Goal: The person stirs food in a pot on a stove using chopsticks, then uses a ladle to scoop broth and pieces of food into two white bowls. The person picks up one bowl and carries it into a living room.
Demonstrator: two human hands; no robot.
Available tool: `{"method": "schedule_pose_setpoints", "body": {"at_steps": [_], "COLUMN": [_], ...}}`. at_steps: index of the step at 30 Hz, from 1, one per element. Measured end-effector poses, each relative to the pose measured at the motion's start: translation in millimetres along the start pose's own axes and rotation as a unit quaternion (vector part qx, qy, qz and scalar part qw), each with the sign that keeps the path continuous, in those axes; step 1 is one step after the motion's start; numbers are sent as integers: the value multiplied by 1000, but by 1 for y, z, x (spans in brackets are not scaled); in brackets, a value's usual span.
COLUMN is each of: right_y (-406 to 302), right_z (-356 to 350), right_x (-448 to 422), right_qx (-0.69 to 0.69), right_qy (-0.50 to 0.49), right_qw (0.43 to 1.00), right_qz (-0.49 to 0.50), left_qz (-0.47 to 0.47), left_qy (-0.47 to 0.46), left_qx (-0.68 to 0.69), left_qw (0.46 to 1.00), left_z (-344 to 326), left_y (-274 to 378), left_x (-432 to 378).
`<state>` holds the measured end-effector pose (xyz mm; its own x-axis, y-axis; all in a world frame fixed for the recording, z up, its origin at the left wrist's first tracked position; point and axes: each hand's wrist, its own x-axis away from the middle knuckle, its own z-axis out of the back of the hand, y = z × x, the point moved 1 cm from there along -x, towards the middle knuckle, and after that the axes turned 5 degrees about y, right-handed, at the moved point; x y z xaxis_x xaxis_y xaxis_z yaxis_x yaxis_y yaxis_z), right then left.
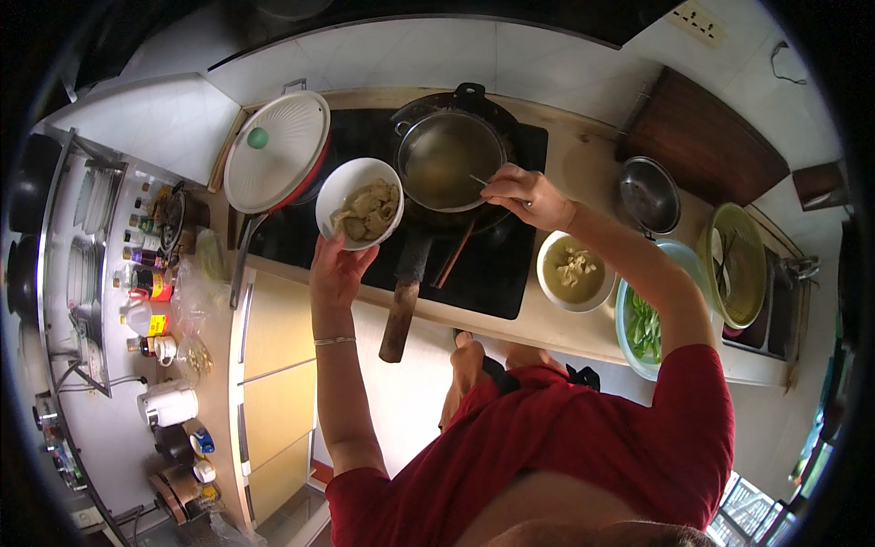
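Note:
My left hand (343, 263) holds a white bowl (329, 193) from below, tilted, with pale cooked pieces of food (369, 210) in it. Just right of the bowl, a metal pot (448, 161) of cloudy liquid sits on a black wok (509, 123) with a wooden handle. My right hand (530, 195) is closed on a thin metal utensil (478, 180) at the pot's right rim; its lower end is hidden. Below my right forearm stands a white bowl (575, 272) of yellowish liquid with pale pieces in it.
A lidded red pan (277, 152) stands at the hob's left. At the right are a steel bowl (649, 195), a blue basin (623, 335) with green vegetables, a green basin (752, 294) and the sink (779, 321). Bottles (147, 284) line the left counter. A brown stick (454, 254) lies by the wok.

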<state>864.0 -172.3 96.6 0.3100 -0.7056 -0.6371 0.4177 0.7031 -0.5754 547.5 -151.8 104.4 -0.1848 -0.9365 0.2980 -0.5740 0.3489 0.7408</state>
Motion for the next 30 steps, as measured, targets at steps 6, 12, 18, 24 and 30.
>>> {"method": "schedule_pose_setpoints", "body": {"at_steps": [6, 12, 18, 24, 30], "right_y": [7, 12, 35, 56, 60], "right_z": [29, 47, 44, 35, 36], "right_x": [-6, -24, -37, -57, -66], "right_qx": [-25, -19, -127, -183, -190], "right_qy": [-64, -70, 6, 100, 122], "right_qw": [998, 993, 938, 883, 867], "right_qz": [-13, -90, -323, -420, -445], "left_qz": [-18, -26, 0, -4, 8], "left_qy": [-53, -68, -19, -31, -40], "left_qx": [37, 36, 39, 52, 48], "left_qw": [998, 997, 999, 998, 998], "left_z": [6, -2, -3, 6, 15], "left_y": [-13, -11, -15, -12, -11], "left_x": [2, 16, 15, 10, 1]}}
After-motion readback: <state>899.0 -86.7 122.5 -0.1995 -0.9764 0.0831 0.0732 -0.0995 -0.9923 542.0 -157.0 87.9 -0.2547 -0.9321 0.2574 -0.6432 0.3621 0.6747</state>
